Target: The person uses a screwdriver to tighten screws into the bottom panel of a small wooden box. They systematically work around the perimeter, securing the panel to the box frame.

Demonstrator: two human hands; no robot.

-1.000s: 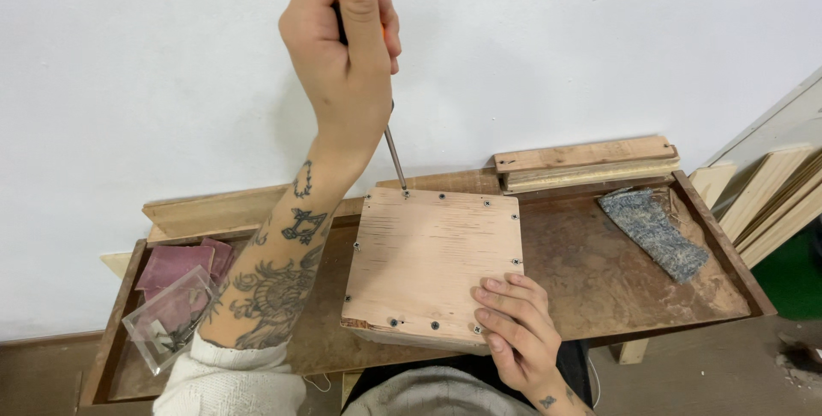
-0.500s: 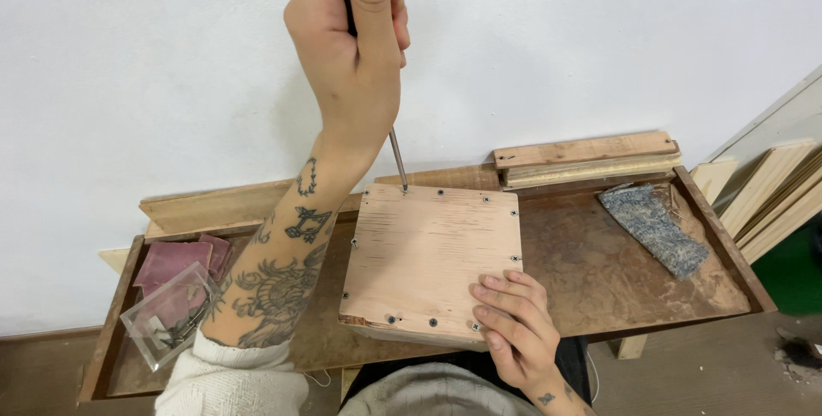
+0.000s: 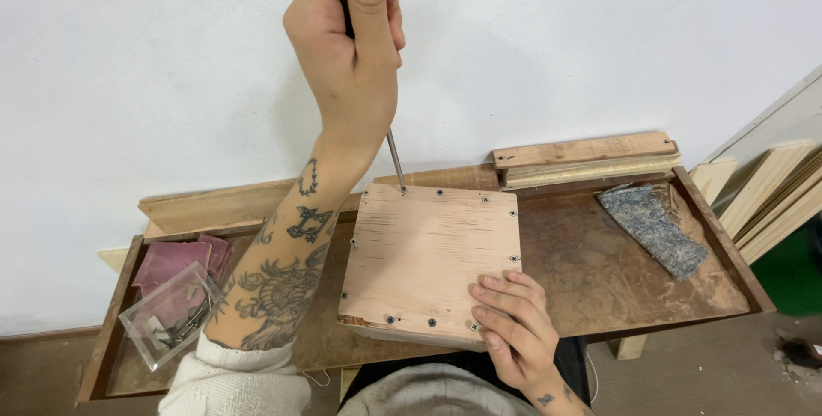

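Note:
My left hand [image 3: 347,65] is raised in front of the white wall and shut on a screwdriver handle. The thin metal shaft [image 3: 396,162] points down, and its tip meets the far left corner of a pale plywood box [image 3: 428,253]. The box stands in a worn wooden tray [image 3: 728,249], and small screw heads dot its edges. My right hand [image 3: 514,322] lies flat on the box's near right corner with its fingers spread, pressing on the top.
A clear plastic case of screws [image 3: 167,317] lies over pink sandpaper pieces [image 3: 171,258] at the tray's left end. A grey abrasive pad [image 3: 655,228] lies at the right end. Wood strips [image 3: 582,155] sit on the back rim, and planks [image 3: 771,202] lean at the far right.
My left hand has shifted slightly up and to the right around the screwdriver handle. The tip stays at the same corner. My right hand has not moved.

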